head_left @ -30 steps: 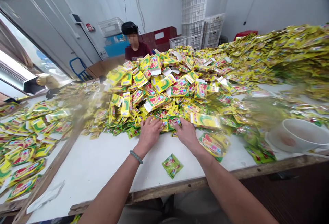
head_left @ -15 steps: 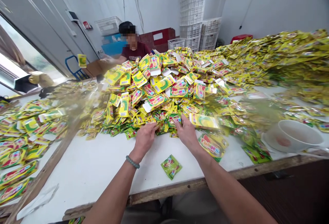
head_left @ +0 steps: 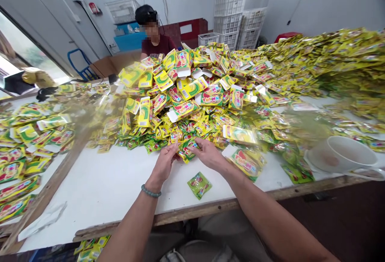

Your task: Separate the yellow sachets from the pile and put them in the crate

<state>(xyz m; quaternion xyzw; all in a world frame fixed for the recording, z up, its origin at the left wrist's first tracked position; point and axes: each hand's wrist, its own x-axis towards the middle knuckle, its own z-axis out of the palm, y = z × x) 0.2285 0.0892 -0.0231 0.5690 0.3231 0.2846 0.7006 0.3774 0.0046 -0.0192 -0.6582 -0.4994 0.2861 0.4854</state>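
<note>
Left hand (head_left: 164, 162), right hand (head_left: 207, 154), pinching illegible sachets (head_left: 187, 150)

Bright even daylight from the left doorway (head_left: 21, 53), soft shadows, wide-angle edge warp, smeared patches mid-frame.

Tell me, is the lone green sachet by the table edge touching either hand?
Apart. The head view shows bare white table between the lone sachet and both the left hand and right hand, which hold other sachets.
</note>
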